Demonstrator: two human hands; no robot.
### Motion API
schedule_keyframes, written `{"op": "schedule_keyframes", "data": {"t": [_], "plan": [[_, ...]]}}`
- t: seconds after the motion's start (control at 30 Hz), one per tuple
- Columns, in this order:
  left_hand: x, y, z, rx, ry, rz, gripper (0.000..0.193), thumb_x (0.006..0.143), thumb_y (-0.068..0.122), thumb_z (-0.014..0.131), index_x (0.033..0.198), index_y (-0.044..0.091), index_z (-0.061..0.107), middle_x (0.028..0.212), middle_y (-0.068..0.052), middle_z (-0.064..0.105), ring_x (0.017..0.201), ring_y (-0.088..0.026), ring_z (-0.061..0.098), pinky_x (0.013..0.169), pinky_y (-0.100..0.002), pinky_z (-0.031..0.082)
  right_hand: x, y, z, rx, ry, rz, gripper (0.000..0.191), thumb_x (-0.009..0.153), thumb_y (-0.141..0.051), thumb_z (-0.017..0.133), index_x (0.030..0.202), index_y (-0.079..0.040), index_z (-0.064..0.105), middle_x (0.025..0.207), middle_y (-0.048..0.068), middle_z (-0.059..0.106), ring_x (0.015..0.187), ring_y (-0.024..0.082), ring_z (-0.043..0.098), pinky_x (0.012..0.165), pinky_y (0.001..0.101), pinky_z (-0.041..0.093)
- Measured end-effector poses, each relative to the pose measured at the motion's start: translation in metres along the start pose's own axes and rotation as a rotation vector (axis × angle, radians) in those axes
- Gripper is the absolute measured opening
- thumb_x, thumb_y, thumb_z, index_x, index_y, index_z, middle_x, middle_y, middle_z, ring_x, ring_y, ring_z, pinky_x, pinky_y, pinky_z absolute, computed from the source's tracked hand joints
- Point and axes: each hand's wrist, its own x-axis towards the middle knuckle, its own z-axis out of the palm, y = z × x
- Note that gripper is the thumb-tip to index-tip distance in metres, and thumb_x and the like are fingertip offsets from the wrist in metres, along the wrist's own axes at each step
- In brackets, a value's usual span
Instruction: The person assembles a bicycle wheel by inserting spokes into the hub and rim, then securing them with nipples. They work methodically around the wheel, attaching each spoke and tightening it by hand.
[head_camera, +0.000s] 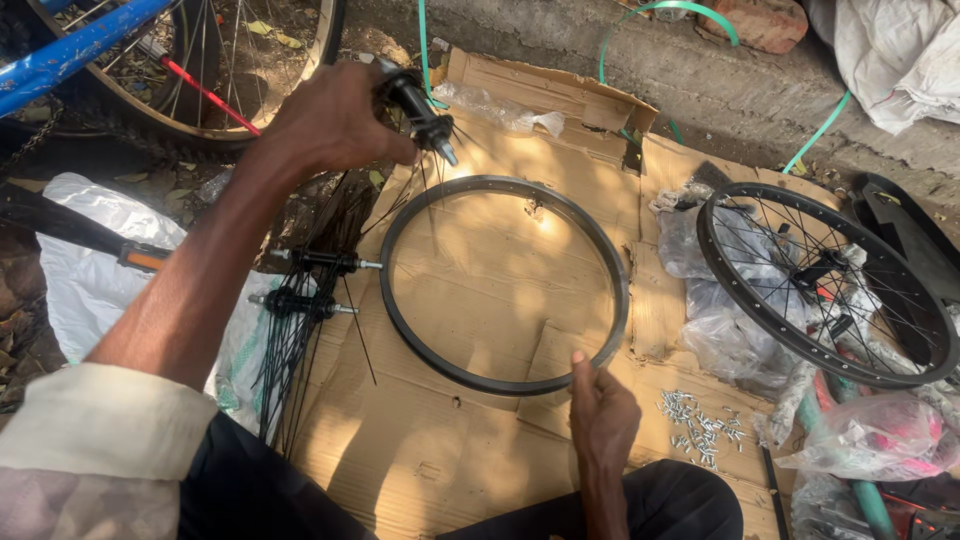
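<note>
Black hub with spokes is gripped in left hand. Bare rim on cardboard is touched by right hand, fingers loosely curled.

A bare black metal wheel rim lies on flattened brown cardboard, two black spoked hubs left of it, a black spoked wheel right, small silver nipples between them nearer the person.
</note>
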Motion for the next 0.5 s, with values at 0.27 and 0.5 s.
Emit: {"op": "schedule_keyframes", "data": {"t": [0.27, 0.5], "plan": [[-0.006, 0.091, -0.013, 0.344, -0.421, 0.259, 0.041, 0.062, 0.030, 0.086, 0.089, 0.001, 0.078, 0.066, -0.012, 0.065, 0.063, -0.029, 0.065, 0.062, -0.047, 0.052, 0.045, -0.084, -0.016, 0.115, -0.243, -0.721, 0.078, 0.075, -0.032, 0.088, 0.141, -0.009, 0.054, 0.156, 0.015, 0.042, 0.145, 0.032, 0.043, 0.114, 0.0472, 0.041], [-0.022, 0.132, 0.003, 0.303, -0.558, 0.434, 0.046, 0.057, 0.033, 0.086, 0.089, 0.002, 0.077, 0.068, -0.015, 0.071, 0.062, -0.027, 0.068, 0.058, -0.047, 0.051, 0.074, -0.114, 0.016, 0.121, -0.468, -0.842, 0.064, 0.074, -0.029, 0.094, 0.126, -0.004, 0.068, 0.145, 0.019, 0.049, 0.134, 0.032, 0.047, 0.110, 0.0455, 0.042]]}}
